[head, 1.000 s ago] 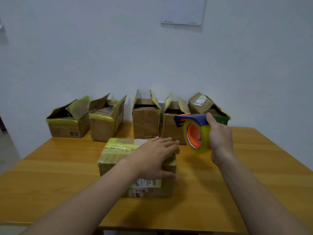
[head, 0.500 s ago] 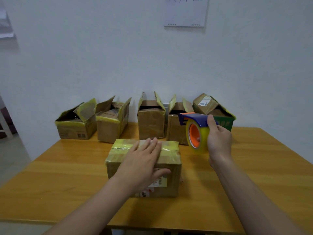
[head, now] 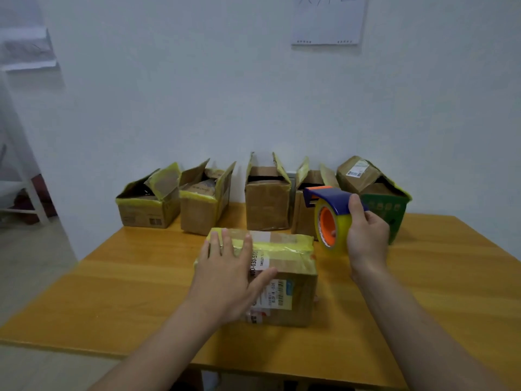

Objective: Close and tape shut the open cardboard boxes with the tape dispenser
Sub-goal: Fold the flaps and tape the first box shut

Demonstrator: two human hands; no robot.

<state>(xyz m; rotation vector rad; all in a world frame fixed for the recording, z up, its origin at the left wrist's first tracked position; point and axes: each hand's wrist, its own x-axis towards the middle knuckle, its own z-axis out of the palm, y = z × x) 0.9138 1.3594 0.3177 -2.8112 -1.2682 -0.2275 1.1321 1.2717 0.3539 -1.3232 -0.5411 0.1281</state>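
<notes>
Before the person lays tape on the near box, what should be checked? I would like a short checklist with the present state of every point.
1. Near box flaps closed: ok; the top lies flat.
2. Left hand steadies the box: ok; straight fingers press on its top.
3. Right hand grips the dispenser: ok; fingers curl round it.
4. Dispenser touches the box: not ok; it is in the air beside the box's right end.
5. Loose tape end ready at the blade: cannot tell.
6. Back boxes closed: not ok; five stand open by the wall.
</notes>
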